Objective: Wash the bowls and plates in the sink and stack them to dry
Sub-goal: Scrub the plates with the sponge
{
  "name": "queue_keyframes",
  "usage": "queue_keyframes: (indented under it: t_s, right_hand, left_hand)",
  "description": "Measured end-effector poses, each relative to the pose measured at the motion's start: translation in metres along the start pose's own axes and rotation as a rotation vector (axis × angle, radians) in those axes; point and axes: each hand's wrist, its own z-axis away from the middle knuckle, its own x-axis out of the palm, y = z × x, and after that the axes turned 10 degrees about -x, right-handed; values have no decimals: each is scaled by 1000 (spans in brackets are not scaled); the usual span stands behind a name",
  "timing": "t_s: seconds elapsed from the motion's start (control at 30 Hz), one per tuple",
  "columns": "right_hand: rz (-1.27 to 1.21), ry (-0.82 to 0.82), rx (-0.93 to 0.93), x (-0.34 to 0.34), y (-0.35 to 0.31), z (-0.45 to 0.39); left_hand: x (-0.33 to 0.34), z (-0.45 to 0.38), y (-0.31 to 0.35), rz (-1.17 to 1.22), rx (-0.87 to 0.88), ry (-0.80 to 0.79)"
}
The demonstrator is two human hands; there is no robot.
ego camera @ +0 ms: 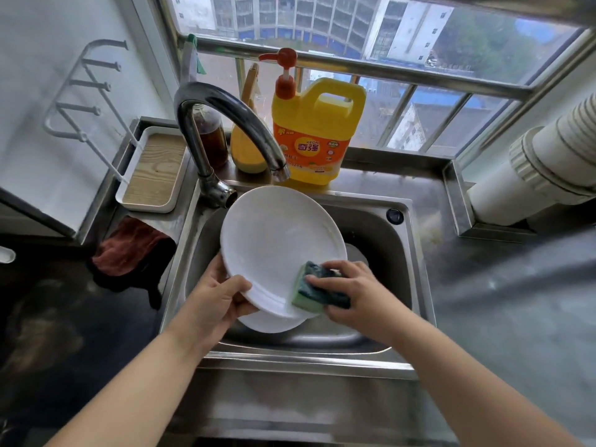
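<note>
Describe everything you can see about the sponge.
The sponge is a rectangular block in two layers: a dark green scouring pad over a light green foam body. The right hand grips it, fingers curled over the dark side, and presses its foam side against the lower rim of the tilted white plate, above the steel sink.

One label to read here, on the yellow detergent jug (317,130) standing behind the sink. Its orange band carries a red oval with "KEON" in small letters, mirrored in this view, above two large Chinese characters, "奇强". Left of the oval sits a small white emblem, too small to make out. Along the band's lower edge runs a line of fine print, possibly a weight figure, blurred.
</note>
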Motion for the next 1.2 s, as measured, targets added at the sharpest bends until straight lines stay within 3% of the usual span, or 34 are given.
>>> queue_keyframes:
  t_s: [0.27,0.37,0.5,0.7,0.97,1.07,1.2]
  right_hand:
    - [377,181,74,-26,31,-33]
    - [283,265,109,-26,10,-53]
    - [136,297,-15,-16,-31,-71]
    - [-24,132,-229,12,-41,-43]
    - [-71,51,-203,8,-19,-5]
    - [-23,84,-234,6,-24,-16]
    - [1,251,-224,-2,-32,-50]
  left_hand:
    - [3,10,3,-40,-115,-79]
    - [13,12,-1,-93,-132,-126]
    - [23,11,-8,-68,-135,-134]
    - [10,12,0,-53,-92,-113]
    - [2,16,-5,30,-123,-130]
    - [10,18,-2,0,-128,-165]
    - [20,19,-8,-84,-164,-228]
